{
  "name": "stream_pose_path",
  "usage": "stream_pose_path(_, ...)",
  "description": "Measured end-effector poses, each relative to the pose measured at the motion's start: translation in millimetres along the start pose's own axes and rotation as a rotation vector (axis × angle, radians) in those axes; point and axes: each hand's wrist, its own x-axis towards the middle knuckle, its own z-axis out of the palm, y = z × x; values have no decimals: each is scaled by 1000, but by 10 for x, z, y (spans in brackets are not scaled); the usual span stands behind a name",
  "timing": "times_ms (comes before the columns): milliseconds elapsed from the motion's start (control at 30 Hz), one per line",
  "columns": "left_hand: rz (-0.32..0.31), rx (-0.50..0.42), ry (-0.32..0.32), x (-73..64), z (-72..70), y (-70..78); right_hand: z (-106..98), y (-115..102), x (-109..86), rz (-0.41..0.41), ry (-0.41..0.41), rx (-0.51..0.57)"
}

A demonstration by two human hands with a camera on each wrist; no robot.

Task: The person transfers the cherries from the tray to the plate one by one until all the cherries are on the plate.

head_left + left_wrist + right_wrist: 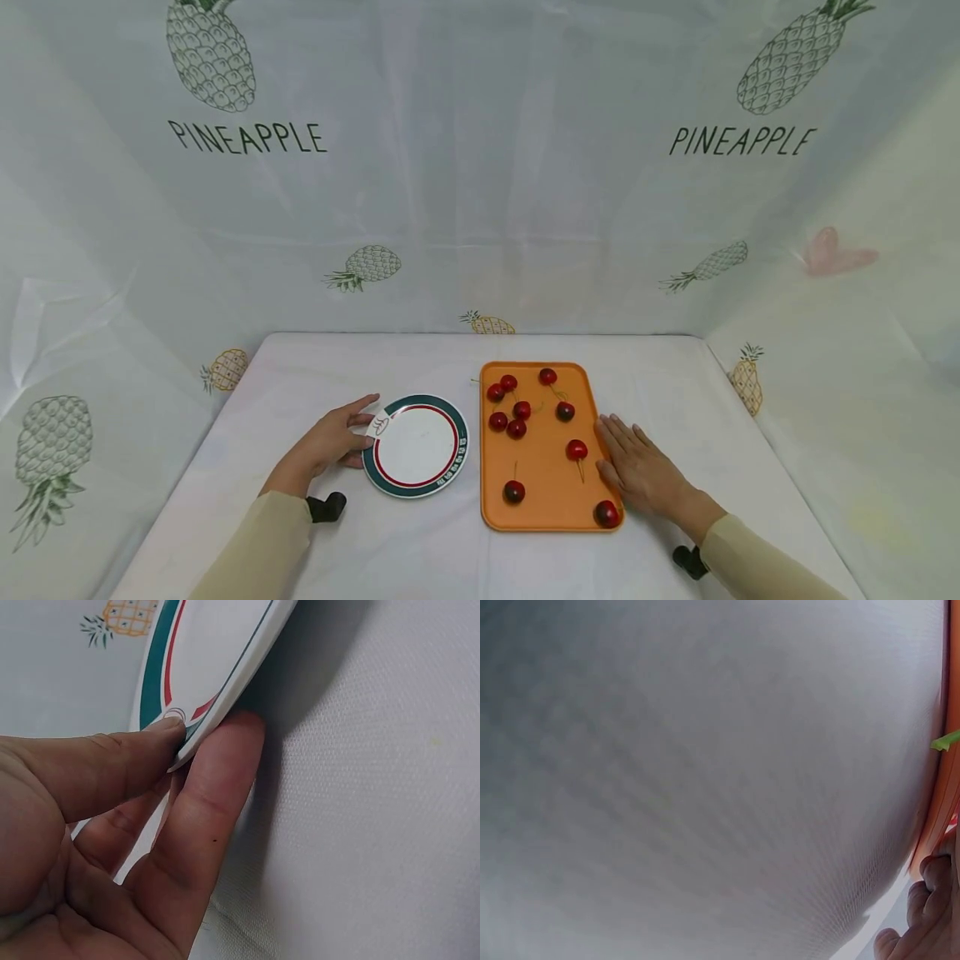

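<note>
White cloth-covered table [375, 550] is holding it all. Orange rectangular tray [547, 512] is lying on top, w/ round white, green-rimmed, red-ringed plate [416, 446] showing just left of it. L hand [330, 442] is pinching plate's rim, thumb above, fingers below. R hand [648, 475], fingers straight, is touching tray's R edge. Ten round dark-red cherries [577, 450] are lying in tray.

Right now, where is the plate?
In the head view, the plate is just left of the orange tray of cherries, with its left edge held in the person's left grip.
</note>
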Motion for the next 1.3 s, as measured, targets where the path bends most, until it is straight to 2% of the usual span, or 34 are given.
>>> stream_pose_path(700,-57,62,2,34,-18,43,6,-42,117,-16,-12,4)
stream_pose_path(1033,-59,-9,-18,21,-13,42,-12,-53,119,-3,-21,6)
stream_pose_path(1300,-67,-15,-4,11,-1,34,-24,-63,120,-6,-19,11)
